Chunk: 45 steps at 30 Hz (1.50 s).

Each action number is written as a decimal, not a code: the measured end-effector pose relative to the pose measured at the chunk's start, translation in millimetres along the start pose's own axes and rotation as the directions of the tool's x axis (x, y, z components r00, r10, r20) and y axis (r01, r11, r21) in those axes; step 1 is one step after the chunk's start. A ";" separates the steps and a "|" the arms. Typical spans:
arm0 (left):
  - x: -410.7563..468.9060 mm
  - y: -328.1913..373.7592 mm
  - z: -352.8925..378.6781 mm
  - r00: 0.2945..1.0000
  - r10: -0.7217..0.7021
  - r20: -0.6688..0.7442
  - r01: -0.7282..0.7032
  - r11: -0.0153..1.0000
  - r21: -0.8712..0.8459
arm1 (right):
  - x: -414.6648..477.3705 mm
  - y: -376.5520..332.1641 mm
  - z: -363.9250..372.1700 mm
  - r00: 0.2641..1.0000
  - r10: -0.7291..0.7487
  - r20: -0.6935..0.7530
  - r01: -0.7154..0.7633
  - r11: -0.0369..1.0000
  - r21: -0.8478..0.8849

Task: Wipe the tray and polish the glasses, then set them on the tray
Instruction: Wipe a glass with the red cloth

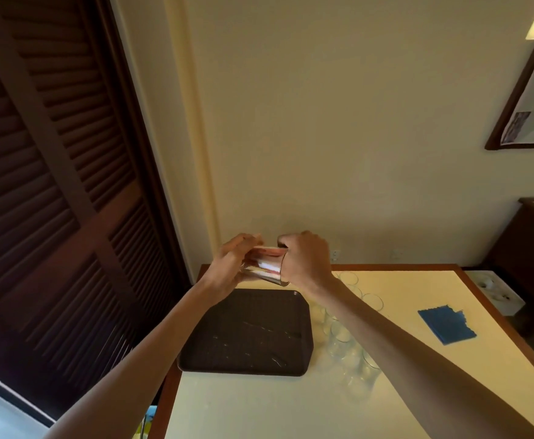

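- Fingers [247, 239] of the left hand [232, 264]: curled round the base end of a glass [267, 267], gripping it.
- Fingers [291, 239] of the right hand [306, 259]: bent over the mouth end of the same glass and gripping it; the fingertips are hidden behind the hand.
- Glass: clear tumbler, lying on its side between the two hands, held in the air at 12 o'clock of the tray [246, 331], above its far rim and not touching it.
- Tray: dark brown, rectangular, textured, flat on the table [259, 407] near the left edge; pale streaks show on its surface.
- Other glasses [343, 339]: clear, upright, clustered on the table just beside the tray's right rim, running from about 1 o'clock to 4 o'clock of the tray.
- Cloth [446, 324]: blue, lying flat on the table at 3 o'clock of the tray, beyond the cluster and well apart from the tray.
- Table: cream top with a wooden border.
- Louvred door [53, 185]: dark wood, at 9 o'clock of the table.
- Framed picture [528, 103]: on the wall at 2 o'clock of the hands.
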State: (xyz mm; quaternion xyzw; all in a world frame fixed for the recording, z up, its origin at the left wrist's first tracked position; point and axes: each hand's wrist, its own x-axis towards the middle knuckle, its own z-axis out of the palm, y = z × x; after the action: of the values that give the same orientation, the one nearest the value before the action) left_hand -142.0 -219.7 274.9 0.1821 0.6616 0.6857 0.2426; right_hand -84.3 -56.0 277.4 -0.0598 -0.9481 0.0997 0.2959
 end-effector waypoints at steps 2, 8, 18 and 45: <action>-1.1 1.2 2.4 0.998 -0.069 -0.004 0.069 0.998 -0.003 | 0.2 0.6 0.7 0.988 -0.142 -0.061 0.131 0.979 -0.159; 2.6 -0.6 0.0 0.953 0.232 -0.195 -0.188 0.957 0.220 | -4.0 -0.4 20.9 0.813 0.261 0.521 -0.512 0.746 0.426; 1.6 -12.2 -5.2 0.978 -0.192 0.082 0.194 0.981 -0.015 | -10.8 -5.4 -10.3 0.991 -0.005 0.131 0.014 0.998 -0.064; 1.8 -166.7 14.4 0.892 -0.381 -0.244 0.371 0.925 -0.086 | -163.2 107.5 59.5 0.518 0.571 0.637 -0.846 0.233 0.479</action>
State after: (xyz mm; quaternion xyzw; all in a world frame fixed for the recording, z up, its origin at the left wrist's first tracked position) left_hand -120.0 -205.8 109.6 -0.0437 0.6971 0.6558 0.2865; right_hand 20.9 11.3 115.7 -0.3449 -0.7081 0.6143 0.0473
